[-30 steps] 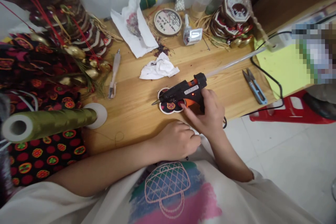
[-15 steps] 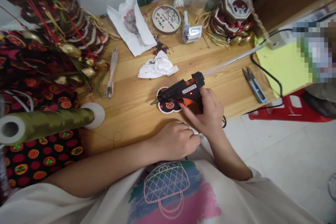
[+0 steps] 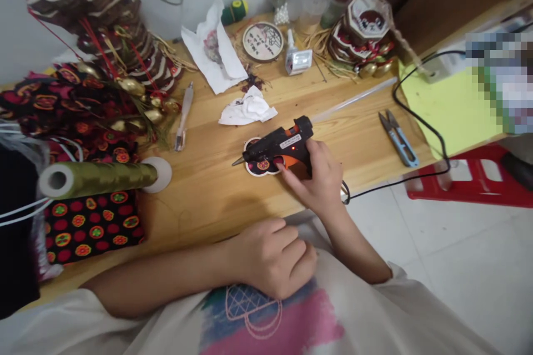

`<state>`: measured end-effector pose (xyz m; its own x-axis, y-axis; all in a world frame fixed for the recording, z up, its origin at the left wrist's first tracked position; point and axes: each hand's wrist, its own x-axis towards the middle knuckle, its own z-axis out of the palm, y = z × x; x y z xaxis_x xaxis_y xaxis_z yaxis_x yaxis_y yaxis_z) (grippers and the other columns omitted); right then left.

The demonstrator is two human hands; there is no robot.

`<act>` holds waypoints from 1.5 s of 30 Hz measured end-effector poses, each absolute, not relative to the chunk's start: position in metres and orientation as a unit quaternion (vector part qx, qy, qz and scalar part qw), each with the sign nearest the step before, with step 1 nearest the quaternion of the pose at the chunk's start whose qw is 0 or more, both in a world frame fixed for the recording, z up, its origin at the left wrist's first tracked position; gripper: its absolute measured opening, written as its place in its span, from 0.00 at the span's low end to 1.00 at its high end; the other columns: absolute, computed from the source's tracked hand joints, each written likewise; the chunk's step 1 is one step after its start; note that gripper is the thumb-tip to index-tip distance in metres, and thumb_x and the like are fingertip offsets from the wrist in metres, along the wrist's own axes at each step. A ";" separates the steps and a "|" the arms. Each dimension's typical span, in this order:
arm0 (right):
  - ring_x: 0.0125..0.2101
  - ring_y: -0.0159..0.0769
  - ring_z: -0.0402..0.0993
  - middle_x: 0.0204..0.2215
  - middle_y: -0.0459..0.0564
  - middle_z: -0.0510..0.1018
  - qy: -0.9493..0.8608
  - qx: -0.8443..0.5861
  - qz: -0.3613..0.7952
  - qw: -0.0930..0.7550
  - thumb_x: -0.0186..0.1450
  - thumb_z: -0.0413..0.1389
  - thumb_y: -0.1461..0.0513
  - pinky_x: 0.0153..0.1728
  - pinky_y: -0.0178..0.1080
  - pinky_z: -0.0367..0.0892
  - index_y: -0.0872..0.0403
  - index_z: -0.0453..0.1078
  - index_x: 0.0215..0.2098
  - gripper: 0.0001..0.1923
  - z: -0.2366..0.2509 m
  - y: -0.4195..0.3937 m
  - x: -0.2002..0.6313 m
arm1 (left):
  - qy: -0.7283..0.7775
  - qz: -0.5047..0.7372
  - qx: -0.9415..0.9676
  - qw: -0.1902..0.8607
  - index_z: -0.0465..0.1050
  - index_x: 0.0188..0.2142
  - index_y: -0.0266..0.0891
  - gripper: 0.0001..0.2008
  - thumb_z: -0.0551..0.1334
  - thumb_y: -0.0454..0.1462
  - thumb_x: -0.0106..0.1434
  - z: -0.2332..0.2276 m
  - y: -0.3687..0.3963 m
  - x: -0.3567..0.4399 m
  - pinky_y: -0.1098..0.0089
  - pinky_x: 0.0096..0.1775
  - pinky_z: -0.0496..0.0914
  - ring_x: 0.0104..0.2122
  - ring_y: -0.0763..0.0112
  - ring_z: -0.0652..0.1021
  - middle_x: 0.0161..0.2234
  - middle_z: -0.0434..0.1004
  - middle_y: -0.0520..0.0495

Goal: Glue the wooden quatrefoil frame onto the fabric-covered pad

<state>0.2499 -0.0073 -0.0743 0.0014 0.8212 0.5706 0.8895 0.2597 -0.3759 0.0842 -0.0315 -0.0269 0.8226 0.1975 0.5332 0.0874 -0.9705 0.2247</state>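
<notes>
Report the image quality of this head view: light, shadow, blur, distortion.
Head view: soft, even light, only a faint shadow on the wooden table; wide-angle bending toward the edges; a pixelated block masks the upper right; the glue gun in the right hand is fairly sharp, its indicator lit; the left hand looks slightly soft.

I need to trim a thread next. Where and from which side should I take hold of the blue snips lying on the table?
Probably the blue snips by their blue handle end nearest the table edge, coming from the front right. The pointed blades face away, toward the wall, and the black cord runs just to their right.
</notes>
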 end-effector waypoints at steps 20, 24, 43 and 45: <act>0.34 0.40 0.73 0.38 0.53 0.74 -0.697 -0.590 -0.031 0.407 0.66 0.56 0.51 0.32 0.41 0.71 0.53 0.57 0.58 0.27 -0.047 -0.004 0.246 | 0.433 0.306 0.839 0.120 0.77 0.34 0.39 0.04 0.62 0.33 0.64 -0.030 -0.032 0.027 0.72 0.27 0.64 0.21 0.74 0.74 0.22 0.78 0.52; 0.35 0.40 0.73 0.36 0.53 0.74 -0.697 -0.581 -0.044 0.418 0.66 0.57 0.51 0.32 0.41 0.70 0.54 0.59 0.56 0.26 -0.045 -0.004 0.245 | 0.607 0.367 0.594 0.378 0.79 0.39 0.36 0.09 0.64 0.38 0.61 -0.029 -0.024 0.032 0.76 0.19 0.58 0.13 0.79 0.66 0.15 0.69 0.56; 0.36 0.41 0.73 0.38 0.53 0.75 -0.696 -0.585 -0.027 0.416 0.65 0.58 0.52 0.32 0.43 0.71 0.53 0.57 0.57 0.27 -0.050 0.002 0.244 | 0.595 0.450 0.234 0.623 0.80 0.36 0.35 0.19 0.73 0.36 0.42 -0.028 0.003 0.050 0.80 0.17 0.55 0.16 0.83 0.65 0.18 0.71 0.55; 0.37 0.41 0.73 0.39 0.54 0.75 -0.694 -0.589 -0.019 0.414 0.65 0.58 0.52 0.33 0.43 0.71 0.53 0.57 0.58 0.28 -0.051 0.002 0.244 | 0.588 0.446 0.235 0.633 0.80 0.36 0.35 0.18 0.73 0.36 0.43 -0.028 0.005 0.054 0.80 0.17 0.55 0.16 0.83 0.65 0.18 0.71 0.54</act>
